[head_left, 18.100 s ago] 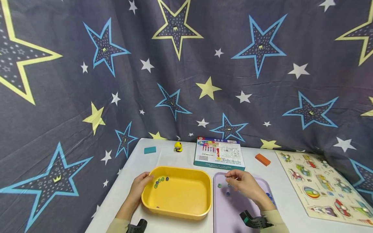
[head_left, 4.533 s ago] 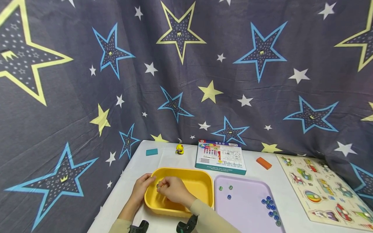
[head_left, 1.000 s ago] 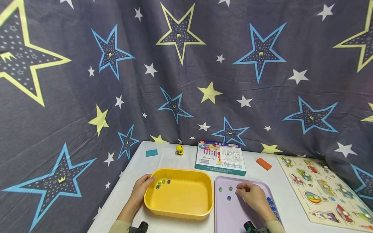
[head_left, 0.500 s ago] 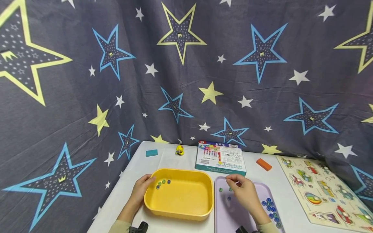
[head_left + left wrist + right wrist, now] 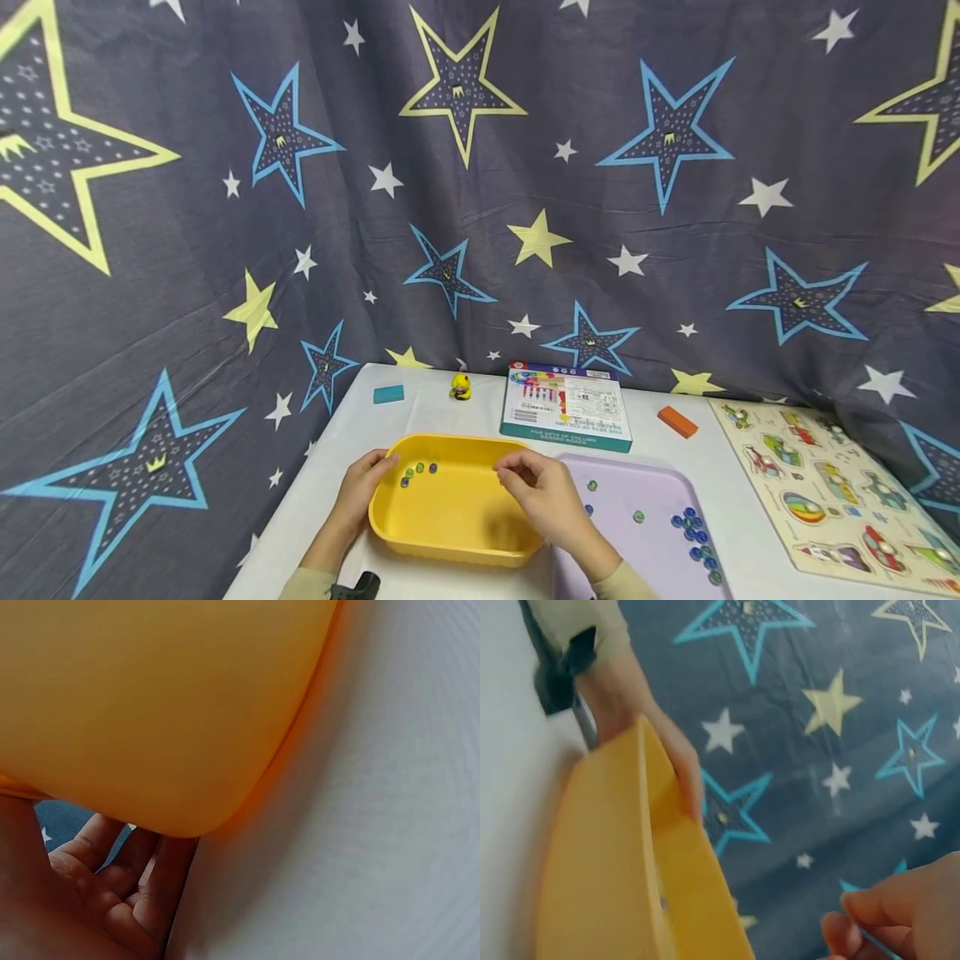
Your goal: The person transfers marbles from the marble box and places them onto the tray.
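Note:
A yellow tub (image 5: 457, 554) stands on the white table, tilting slightly in the head view. At its left end my left hand (image 5: 356, 492) grips the rim, thumb over the edge; in the left wrist view the fingers (image 5: 150, 892) show beyond the tub's wall. Several glass marbles (image 5: 420, 468), green and blue, lie in the tub's far left corner. Over the tub's right end hovers my right hand (image 5: 551, 500), fingers loosely bent, with nothing visible between them. Right of the tub lies a lilac tray (image 5: 630, 475). A green marble (image 5: 638, 517) sits near its middle, and a blue marble cluster (image 5: 692, 525) along its right side.
Behind the tub and tray are a teal block (image 5: 388, 394), a yellow toy figure (image 5: 461, 386), a flat cardboard box (image 5: 566, 408) and an orange block (image 5: 677, 422). A wooden picture puzzle board (image 5: 832, 492) covers the table's right side. A star-patterned curtain (image 5: 480, 208) hangs behind.
My right hand has moved left from the tray to over the tub. A green marble now lies on the tray where that hand was. My left hand has stayed on the tub.

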A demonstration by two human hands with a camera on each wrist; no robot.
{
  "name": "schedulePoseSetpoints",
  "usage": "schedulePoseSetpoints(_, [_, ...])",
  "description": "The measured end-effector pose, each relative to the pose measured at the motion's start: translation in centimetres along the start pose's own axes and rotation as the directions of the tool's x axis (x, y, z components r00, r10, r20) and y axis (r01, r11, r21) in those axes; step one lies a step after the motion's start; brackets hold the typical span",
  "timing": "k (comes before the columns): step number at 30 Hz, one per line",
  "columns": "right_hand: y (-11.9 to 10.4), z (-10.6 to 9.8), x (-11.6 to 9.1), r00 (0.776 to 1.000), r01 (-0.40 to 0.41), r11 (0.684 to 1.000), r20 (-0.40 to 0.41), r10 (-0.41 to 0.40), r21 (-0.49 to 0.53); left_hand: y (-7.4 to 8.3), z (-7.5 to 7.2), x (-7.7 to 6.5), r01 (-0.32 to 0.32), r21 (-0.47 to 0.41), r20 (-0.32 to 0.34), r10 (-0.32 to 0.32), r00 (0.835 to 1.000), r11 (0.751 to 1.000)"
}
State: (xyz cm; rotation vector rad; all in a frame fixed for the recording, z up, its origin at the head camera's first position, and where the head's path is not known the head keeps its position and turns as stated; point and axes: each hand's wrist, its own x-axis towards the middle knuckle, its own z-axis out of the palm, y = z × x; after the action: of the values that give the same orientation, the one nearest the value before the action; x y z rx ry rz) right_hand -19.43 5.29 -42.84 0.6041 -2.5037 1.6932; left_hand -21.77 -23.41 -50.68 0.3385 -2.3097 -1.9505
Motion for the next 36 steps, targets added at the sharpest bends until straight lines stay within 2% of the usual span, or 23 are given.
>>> schedulePoseSetpoints(6, [0.2, 3.5, 1.2, 0.988, -0.043, 0.999, 0.151, 0.039, 0.029, -0.1, 0.1, 0.0, -0.021, -0.005, -0.013, 0.021, 1.0, 1.0])
schedulePoseSetpoints(12, [0.9, 6.5, 2.0, 0.968, -0.032, 0.997, 0.246, 0.048, -0.068, -0.2, 0.2, 0.0, -0.034, -0.015, -0.019, 0.034, 0.999, 0.999])
schedulePoseSetpoints(17, [1.4, 7.7, 2.5, 0.958, -0.037, 0.989, 0.275, 0.075, -0.143, -0.1, 0.3, 0.0, -0.032, -0.003, -0.008, 0.032, 0.999, 0.999])
schedulePoseSetpoints(23, [0.2, 8.2, 3.2, 0.936, -0.029, 0.982, 0.339, 0.092, -0.188, -0.1, 0.0, 0.1, -0.008, 0.01, -0.024, 0.008, 1.0, 1.0])
schedulePoseSetpoints(26, [-0.6, 8.5, 4.0, 0.933, -0.002, 0.979, 0.353, 0.075, -0.203, -0.1, -0.1, 0.2, -0.001, 0.006, -0.022, 0.001, 1.0, 1.0])
schedulePoseSetpoints(30, [-1.2, 9.1, 5.0, 0.939, 0.013, 0.981, 0.338, 0.055, -0.195, 0.0, -0.2, 0.2, 0.002, -0.001, -0.021, -0.002, 1.0, 1.0])
schedulePoseSetpoints(33, [-1.1, 9.8, 5.7, 0.947, -0.048, 0.988, 0.308, 0.092, -0.147, 0.1, -0.2, 0.1, -0.007, -0.003, -0.017, 0.007, 1.0, 1.0])
schedulePoseSetpoints(36, [-0.8, 10.3, 6.2, 0.947, -0.156, 0.985, 0.272, 0.172, -0.08, 0.2, -0.1, 0.0, -0.014, -0.008, -0.011, 0.014, 1.0, 1.0])
